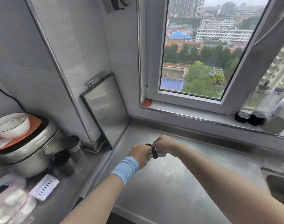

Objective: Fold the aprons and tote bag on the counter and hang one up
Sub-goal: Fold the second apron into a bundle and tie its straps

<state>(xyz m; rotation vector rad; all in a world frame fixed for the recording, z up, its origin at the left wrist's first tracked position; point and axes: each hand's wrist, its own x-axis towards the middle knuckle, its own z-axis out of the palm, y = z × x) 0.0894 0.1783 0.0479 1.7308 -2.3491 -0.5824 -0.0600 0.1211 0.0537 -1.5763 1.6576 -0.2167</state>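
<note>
Both my hands meet over the steel counter (170,178) near its back left corner. My left hand (140,153), with a light blue wristband, is closed around a small pale folded bundle (160,154). A dark strap (154,151) loops over that bundle between the hands. My right hand (164,143) pinches the upper end of the strap. Most of the bundle is hidden by my fingers, so I cannot tell whether it is an apron or the tote bag.
A steel board with a handle (105,107) leans in the corner. A rice cooker (29,149) with a white bowl (12,125) on top, and dark cups (73,146), crowd the left. A sink (278,186) lies at right. Jars (249,118) stand on the window sill.
</note>
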